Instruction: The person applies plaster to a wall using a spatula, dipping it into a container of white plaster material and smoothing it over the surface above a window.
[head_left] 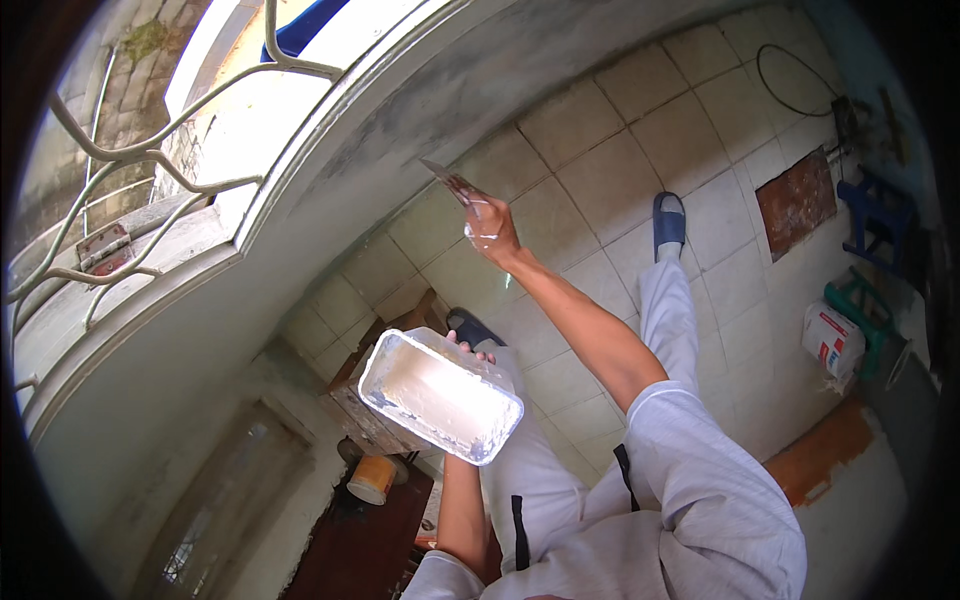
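Observation:
My right hand is closed around a putty knife, its thin blade pointing toward the pale wall. I cannot tell whether the blade touches the wall. White smears mark the back of this hand. Under a rectangular plastic tub, my left hand grips the far side with its fingertips showing; the palm is hidden. The tub is tilted, and white paste coats its inside and rim. Dark grey patches cover the wall just below the ledge.
A curved metal grille stands above the ledge at the left. Wooden furniture and an orange-and-white bucket are below the tub. At the right are a blue stool, a green stool and a white container on the tiles.

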